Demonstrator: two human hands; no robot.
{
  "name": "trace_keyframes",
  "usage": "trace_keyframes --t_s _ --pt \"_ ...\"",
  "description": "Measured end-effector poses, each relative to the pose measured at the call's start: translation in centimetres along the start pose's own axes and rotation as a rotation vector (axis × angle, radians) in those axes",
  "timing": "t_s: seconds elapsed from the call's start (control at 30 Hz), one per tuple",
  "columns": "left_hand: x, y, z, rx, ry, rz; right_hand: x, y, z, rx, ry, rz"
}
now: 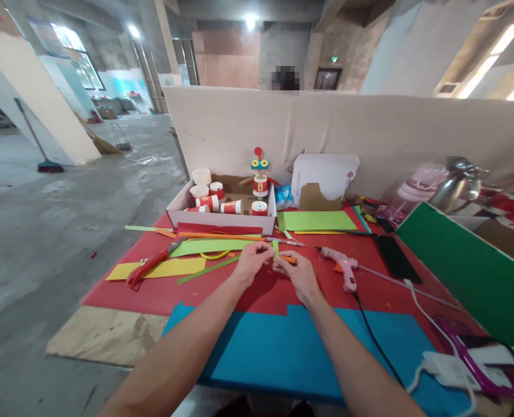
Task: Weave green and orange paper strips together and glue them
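Observation:
A small light-green paper strip (pixel 275 248) stands upright between my hands, over the middle of the red sheet. My left hand (pixel 254 259) pinches it from the left with thumb and fingers. On the other side, my right hand (pixel 298 272) has its fingertips closed at the strip's lower part. An orange piece (pixel 289 260) shows at the right fingers; whether it is held or lies behind them, I cannot tell. Just beyond my hands lie a craft knife (pixel 285 241) and a long orange strip (pixel 222 236). Red-handled scissors (pixel 153 263) rest to the left on yellow paper (pixel 164 269).
A pink glue gun (pixel 341 266) with a lit light lies to the right, near a black phone (pixel 396 258). A box (pixel 222 222) of paper cups and a paper-cup robot (pixel 260 184) stands behind. A green board (pixel 469 278) and power strip (pixel 452 370) are at right.

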State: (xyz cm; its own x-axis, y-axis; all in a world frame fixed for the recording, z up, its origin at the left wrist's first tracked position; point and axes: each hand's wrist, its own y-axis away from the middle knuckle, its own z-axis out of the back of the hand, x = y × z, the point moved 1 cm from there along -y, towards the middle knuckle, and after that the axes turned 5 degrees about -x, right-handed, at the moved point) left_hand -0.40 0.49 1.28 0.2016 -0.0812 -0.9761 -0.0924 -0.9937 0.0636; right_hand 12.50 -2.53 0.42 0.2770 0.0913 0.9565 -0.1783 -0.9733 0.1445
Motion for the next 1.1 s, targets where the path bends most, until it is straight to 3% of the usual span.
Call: trace_keyframes --t_s 0.23,0.47,0.63,1.1 --pt "0.5 0.3 -0.6 0.091 -0.023 0.078 -0.4 -0.5 0.2 -0.096 -0.121 0.02" --pt "0.8 0.3 -0.6 0.089 0.018 0.078 -0.1 -0.4 0.3 -0.055 -0.076 0.016" --pt "0.6 0.2 -0.6 0.038 0.095 0.126 0.4 -0.5 0.6 -0.075 -0.195 -0.024" --pt "0.6 0.1 -0.7 0.044 0.137 0.157 -0.9 -0.8 0.4 0.041 -0.271 -0.122"
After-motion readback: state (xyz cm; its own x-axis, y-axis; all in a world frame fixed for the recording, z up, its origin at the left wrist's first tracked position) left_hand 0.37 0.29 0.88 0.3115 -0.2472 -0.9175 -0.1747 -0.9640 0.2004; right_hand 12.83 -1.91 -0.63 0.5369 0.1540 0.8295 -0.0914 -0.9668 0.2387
